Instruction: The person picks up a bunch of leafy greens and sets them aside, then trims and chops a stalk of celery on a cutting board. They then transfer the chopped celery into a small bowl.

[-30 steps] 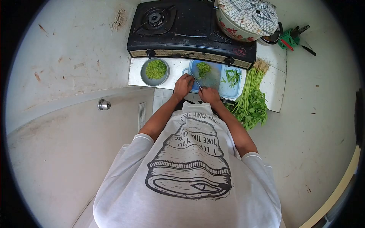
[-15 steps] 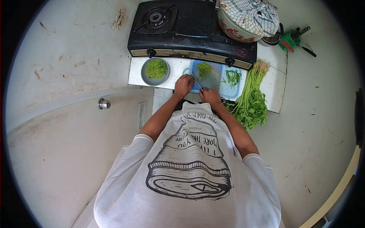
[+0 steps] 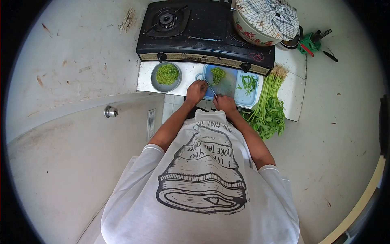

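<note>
Right fingers clamped on the knife over the blue board, chopped greens just beyond! Left fingers curled by the blade, grip impossible to tell. My shirt reads "YOU", "MORE THA"; the stove label's illegible.

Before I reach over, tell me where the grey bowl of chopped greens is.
In the head view, the grey bowl sits left of the blue cutting board, on the white counter, just below the stove's left knob.
</note>
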{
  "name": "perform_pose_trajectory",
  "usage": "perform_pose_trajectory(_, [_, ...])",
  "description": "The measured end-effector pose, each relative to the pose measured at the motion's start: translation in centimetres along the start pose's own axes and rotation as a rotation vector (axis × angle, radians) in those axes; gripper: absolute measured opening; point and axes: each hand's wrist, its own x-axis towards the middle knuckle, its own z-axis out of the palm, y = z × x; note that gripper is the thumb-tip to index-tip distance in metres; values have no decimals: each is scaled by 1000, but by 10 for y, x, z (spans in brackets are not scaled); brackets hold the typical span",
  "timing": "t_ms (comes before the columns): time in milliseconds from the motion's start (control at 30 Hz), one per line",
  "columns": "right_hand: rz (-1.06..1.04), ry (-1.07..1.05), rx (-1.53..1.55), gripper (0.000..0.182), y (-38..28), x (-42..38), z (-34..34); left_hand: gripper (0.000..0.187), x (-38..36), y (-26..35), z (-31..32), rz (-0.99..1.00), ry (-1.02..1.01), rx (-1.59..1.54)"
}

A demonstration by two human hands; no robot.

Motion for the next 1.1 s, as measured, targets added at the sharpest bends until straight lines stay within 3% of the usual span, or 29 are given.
perform_pose_trajectory(767, [14, 19, 42, 45, -7, 7, 5, 10, -7, -3, -6, 145, 8, 100])
perform_pose_trajectory(1100, [7, -1, -14, 43, -4, -2, 0, 10, -6, -4, -5, 72, -9, 69])
